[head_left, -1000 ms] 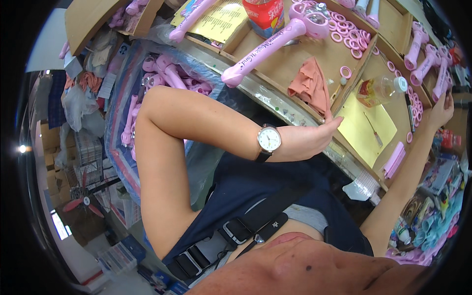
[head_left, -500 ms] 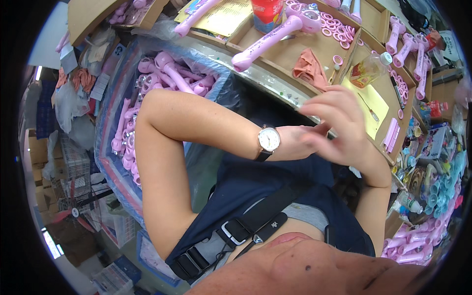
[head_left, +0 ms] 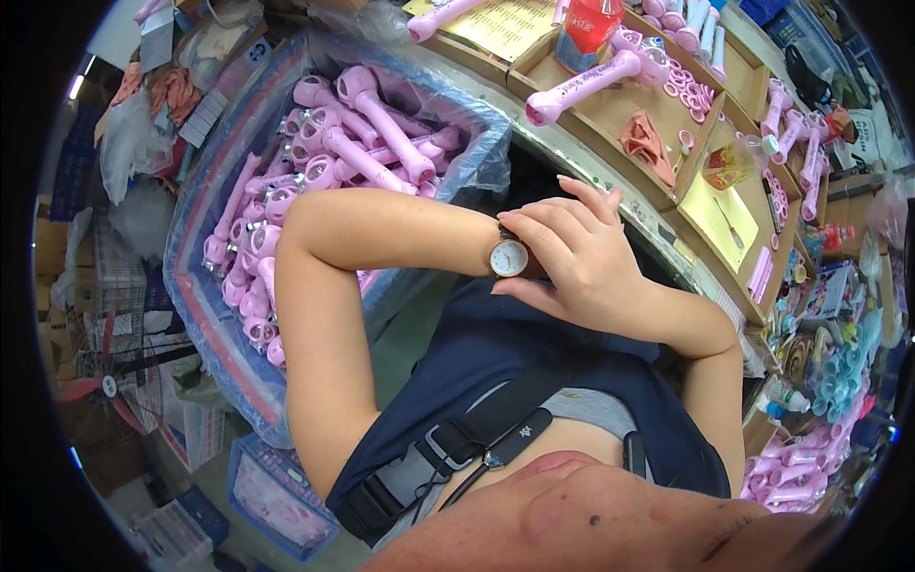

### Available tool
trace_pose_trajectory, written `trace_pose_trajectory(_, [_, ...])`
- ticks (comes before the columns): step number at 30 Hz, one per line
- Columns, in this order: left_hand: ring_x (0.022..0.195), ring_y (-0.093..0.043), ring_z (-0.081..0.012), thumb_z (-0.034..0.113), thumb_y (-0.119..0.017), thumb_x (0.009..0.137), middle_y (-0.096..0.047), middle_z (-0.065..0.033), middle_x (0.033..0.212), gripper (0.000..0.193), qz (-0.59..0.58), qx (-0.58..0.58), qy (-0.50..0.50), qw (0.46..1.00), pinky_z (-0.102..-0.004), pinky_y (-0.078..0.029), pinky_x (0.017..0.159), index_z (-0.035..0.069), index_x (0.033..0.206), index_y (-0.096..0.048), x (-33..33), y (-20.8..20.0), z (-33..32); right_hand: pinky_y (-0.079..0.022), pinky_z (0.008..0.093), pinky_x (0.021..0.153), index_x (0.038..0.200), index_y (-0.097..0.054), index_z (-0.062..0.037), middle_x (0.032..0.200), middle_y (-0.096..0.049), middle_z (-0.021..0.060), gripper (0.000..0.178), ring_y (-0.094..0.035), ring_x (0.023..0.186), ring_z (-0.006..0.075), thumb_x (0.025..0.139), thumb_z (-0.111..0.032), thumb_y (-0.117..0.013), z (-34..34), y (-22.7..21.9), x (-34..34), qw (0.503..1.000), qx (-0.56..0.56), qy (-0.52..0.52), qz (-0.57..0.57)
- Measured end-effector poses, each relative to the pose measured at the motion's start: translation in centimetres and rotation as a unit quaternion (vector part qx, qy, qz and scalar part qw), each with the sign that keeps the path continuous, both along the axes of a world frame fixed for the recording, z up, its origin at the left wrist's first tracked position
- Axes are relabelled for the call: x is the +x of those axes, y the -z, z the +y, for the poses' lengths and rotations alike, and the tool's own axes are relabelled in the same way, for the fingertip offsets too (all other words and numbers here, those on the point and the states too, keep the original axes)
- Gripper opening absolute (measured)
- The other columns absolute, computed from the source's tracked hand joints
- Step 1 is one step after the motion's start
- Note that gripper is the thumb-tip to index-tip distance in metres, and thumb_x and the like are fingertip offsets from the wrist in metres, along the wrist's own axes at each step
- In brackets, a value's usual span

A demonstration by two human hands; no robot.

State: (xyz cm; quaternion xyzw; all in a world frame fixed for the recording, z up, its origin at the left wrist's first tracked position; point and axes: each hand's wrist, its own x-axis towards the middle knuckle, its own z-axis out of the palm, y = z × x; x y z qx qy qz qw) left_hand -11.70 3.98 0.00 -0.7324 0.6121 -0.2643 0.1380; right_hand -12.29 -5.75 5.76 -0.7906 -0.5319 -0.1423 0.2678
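My left forearm point(head_left: 400, 229) is bent across my body, with a white-dialled wristwatch point(head_left: 509, 257) on its wrist. Over that wrist lies my right hand point(head_left: 586, 257), its thumb below the watch and its index finger on the dark strap above, so thumb and finger close about the watch. The other fingers of the right hand stretch out toward the table edge. Behind it my left hand is hidden, and its fingers cannot be made out.
A lined blue bin point(head_left: 491, 119) full of pink plastic wands point(head_left: 386, 124) stands at my left. On the bench are wooden trays point(head_left: 534, 67) with a pink wand point(head_left: 586, 88), pink rings point(head_left: 688, 91), an orange cloth point(head_left: 646, 148) and a drink bottle point(head_left: 734, 162). More pink pieces point(head_left: 791, 467) lie at far right.
My right hand has moved left and down from beside the left hand onto the wristwatch. The view has shifted, showing more of the bin.
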Motion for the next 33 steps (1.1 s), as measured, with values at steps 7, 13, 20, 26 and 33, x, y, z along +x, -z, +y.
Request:
trace_pose_trajectory(7, [0.079,-0.059,-0.0225,0.032,-0.058,0.082,-0.06,-0.0064,0.081,0.029,0.237,0.023,-0.088,0.967,-0.0392,-0.04,0.083,0.005,0.092,-0.059,-0.8,2.2,7.0,-0.046,0.0411,0.089,0.107,-0.061,-0.006,0.109,-0.061,0.0118,0.036,-0.058,0.1,0.0294,0.074,-0.016,-0.073,-8.3,6.9,-1.6,0.984,0.057,0.143,0.085])
trace_pose_trajectory(13, [0.071,-0.058,-0.0239,0.037,-0.073,0.07,-0.057,-0.0058,0.076,0.047,0.433,0.109,-0.2,0.872,-0.036,-0.044,0.07,0.01,0.105,-0.058,-4.7,3.6,12.8,-0.049,0.0381,0.076,0.091,-0.063,-0.0041,0.093,-0.062,0.014,0.012,-0.061,0.088,0.0314,0.084,-0.014,-0.061,-23.0,23.0,-10.5,0.811,0.029,0.527,0.251])
trace_pose_trajectory(20, [0.076,-0.063,-0.0256,0.03,-0.062,0.081,-0.063,-0.008,0.084,0.033,0.454,0.044,-0.308,0.835,-0.0381,-0.047,0.068,0.013,0.108,-0.059,-7.8,9.6,9.4,-0.049,0.0466,0.079,0.097,-0.064,-0.0039,0.102,-0.061,0.0227,0.02,-0.06,0.095,0.0392,0.087,-0.018,-0.054,-31.2,36.3,-21.9,0.587,-0.247,0.575,0.513])
trace_pose_trajectory(26, [0.072,-0.062,-0.0302,0.025,-0.064,0.081,-0.061,-0.0121,0.077,0.028,0.408,-0.117,-0.353,0.833,-0.0386,-0.049,0.065,0.006,0.1,-0.058,-0.8,9.2,1.6,-0.049,0.0463,0.081,0.098,-0.064,-0.0034,0.103,-0.062,0.0226,0.022,-0.06,0.096,0.039,0.087,-0.018,-0.053,-29.4,39.6,-23.1,0.548,-0.212,0.566,0.579])
trace_pose_trajectory(33, [0.081,-0.06,-0.0313,0.01,-0.071,0.074,-0.063,-0.0135,0.089,0.036,0.42,-0.276,-0.167,0.848,-0.0386,-0.048,0.071,0.003,0.108,-0.062,12.0,2.4,-5.9,-0.048,0.0459,0.083,0.099,-0.064,-0.0029,0.104,-0.062,0.0224,0.023,-0.059,0.098,0.0388,0.087,-0.018,-0.052,-28.8,40.9,-19.5,0.505,-0.155,0.59,0.611])
